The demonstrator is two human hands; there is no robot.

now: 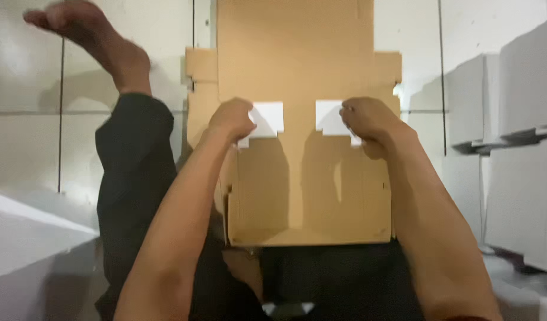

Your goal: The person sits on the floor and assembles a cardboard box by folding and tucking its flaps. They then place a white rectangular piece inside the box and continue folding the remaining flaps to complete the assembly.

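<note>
Hands (233, 119) (368, 119) press white tabs (267, 122) on flat cardboard box (297, 59).

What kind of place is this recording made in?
Probably a packing or box-assembly spot on a tiled floor. A person sits with a flat brown cardboard box on the floor, left hand and right hand on its white tabs, and stacks of white boxes stand alongside.

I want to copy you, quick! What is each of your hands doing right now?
Left hand: closed, pinching the left white flap on the cardboard box.
Right hand: closed, pinching the right white flap.
</note>
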